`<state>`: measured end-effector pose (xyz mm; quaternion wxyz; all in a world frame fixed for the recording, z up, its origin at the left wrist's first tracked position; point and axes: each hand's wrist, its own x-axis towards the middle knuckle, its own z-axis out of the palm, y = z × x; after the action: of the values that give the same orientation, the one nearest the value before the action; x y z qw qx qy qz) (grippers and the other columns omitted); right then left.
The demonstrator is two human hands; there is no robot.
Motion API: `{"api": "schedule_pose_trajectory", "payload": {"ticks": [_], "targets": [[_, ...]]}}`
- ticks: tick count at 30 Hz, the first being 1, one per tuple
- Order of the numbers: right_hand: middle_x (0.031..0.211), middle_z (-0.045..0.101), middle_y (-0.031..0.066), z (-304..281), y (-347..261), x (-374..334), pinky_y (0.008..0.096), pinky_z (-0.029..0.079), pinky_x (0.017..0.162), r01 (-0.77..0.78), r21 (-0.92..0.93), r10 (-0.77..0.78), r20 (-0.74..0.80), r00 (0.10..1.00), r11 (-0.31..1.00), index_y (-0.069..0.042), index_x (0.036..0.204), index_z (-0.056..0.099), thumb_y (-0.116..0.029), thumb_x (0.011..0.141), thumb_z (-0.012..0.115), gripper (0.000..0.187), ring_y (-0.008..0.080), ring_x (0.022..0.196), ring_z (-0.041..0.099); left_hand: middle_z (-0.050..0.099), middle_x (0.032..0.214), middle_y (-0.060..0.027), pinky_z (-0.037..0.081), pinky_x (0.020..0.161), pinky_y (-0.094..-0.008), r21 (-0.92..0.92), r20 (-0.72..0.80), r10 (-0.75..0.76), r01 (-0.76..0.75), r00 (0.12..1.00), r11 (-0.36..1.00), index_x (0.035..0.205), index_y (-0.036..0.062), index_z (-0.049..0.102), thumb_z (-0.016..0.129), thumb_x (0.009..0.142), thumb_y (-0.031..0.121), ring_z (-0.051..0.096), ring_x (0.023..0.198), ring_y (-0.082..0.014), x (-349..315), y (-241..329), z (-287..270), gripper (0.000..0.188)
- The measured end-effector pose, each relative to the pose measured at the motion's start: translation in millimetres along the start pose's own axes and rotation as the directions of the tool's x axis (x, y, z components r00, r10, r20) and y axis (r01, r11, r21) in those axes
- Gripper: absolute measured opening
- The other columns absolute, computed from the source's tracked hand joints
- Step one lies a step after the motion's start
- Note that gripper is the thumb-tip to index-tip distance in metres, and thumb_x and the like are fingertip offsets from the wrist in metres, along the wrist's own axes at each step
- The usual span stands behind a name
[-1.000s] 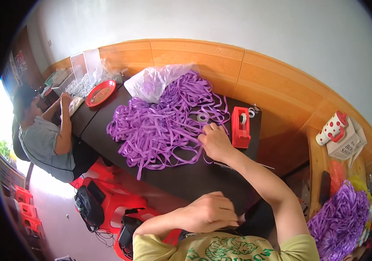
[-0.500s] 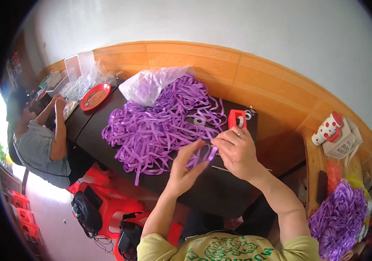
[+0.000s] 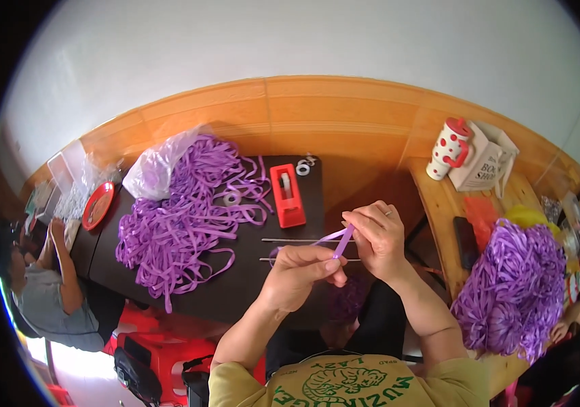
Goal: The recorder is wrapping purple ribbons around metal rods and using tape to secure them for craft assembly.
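Note:
A narrow purple ribbon [image 3: 344, 243] stretches between my two hands above the table's near right part. Its lower part is pinched between the thumb and fingers of my left hand [image 3: 302, 275]. My right hand [image 3: 377, 239], with a ring on one finger, grips the upper part. Another stretch of ribbon runs off to the left behind my left hand. Beyond my hands stands a red tape dispenser [image 3: 288, 203]. Two thin pale rods [image 3: 283, 239] lie on the dark table under and behind my hands. A large tangled heap of purple ribbon [image 3: 181, 220] covers the table to the left.
A plastic bag [image 3: 161, 166] and tape rolls [image 3: 303, 168] lie toward the wall. At far left, another person [image 3: 55, 298] sits near a red plate [image 3: 98, 205]. The wooden bench [image 3: 432, 200] at right holds a spotted tumbler [image 3: 448, 149], paper bag [image 3: 483, 159] and second ribbon heap [image 3: 507, 292].
My view has turned to the right. The fingers of my left hand, spread apart before, are now closed on the ribbon. The tape dispenser, partly behind my right hand before, now shows whole.

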<state>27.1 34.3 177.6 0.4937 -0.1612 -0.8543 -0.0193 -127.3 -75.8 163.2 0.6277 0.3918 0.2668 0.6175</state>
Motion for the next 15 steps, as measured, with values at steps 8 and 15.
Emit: {"api": "schedule_pose_trajectory", "payload": {"ticks": [8, 15], "targets": [[0.079, 0.064, 0.0110, 15.5, 55.0, -93.9, 0.0313, 0.046, 0.067, -0.393, 0.275, 0.421, -0.050, 0.906, 0.878, 0.001, 0.085, 0.065, 0.003, 0.076, 0.059, 0.011, 0.0258, 0.071, 0.060, 0.061, 0.069, -0.0183, 0.047, 0.057, -0.0382, -0.060, 0.103, 0.292, -0.287, 0.951, 0.956, 0.095, -0.0026, 0.065, 0.060, 0.084, 0.011, 0.058, 0.061, -0.0310, 9.4, 36.0, 32.8, 0.018], [0.075, 0.065, 0.0104, 28.3, 71.4, -151.4, 0.0243, 0.046, 0.064, -0.713, 0.537, 0.670, 0.324, 0.668, 0.451, 0.006, 0.080, 0.066, -0.002, 0.081, 0.061, 0.010, 0.0141, 0.070, 0.061, 0.064, 0.084, -0.0184, 0.051, 0.074, -0.0404, -0.135, -0.050, 0.280, -0.284, 0.959, 0.949, 0.100, -0.0048, 0.064, 0.054, 0.089, 0.010, 0.062, 0.079, -0.0306, 24.0, 37.6, 1.1, 0.021]]}}
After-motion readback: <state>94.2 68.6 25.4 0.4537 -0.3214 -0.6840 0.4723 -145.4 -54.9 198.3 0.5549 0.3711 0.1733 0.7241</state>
